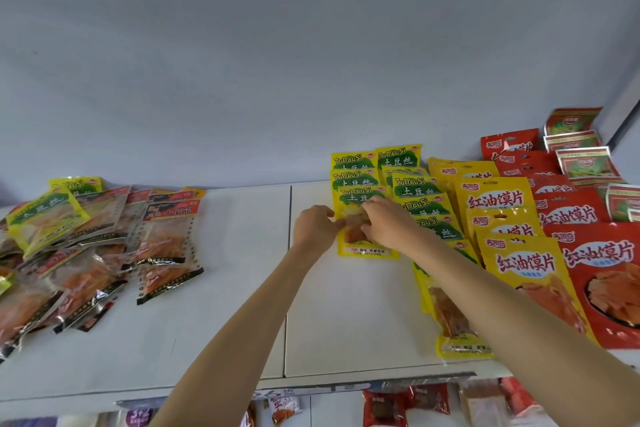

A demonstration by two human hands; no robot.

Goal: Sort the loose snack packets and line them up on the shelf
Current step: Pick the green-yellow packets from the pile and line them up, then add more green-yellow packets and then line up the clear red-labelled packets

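Both hands meet on one yellow-green TuDouSi packet [367, 218] lying flat on the shelf [221, 288]: the left hand [313, 224] pinches its left edge, the right hand [384, 222] grips its middle with curled fingers.

White shelf [221, 322] carries loose packets [97, 246] and lined-up rows [502, 218].

On the shelf [221, 340], the loose heap of packets [97, 246] lies left; the overlapping rows of packets [485, 218] lie right.
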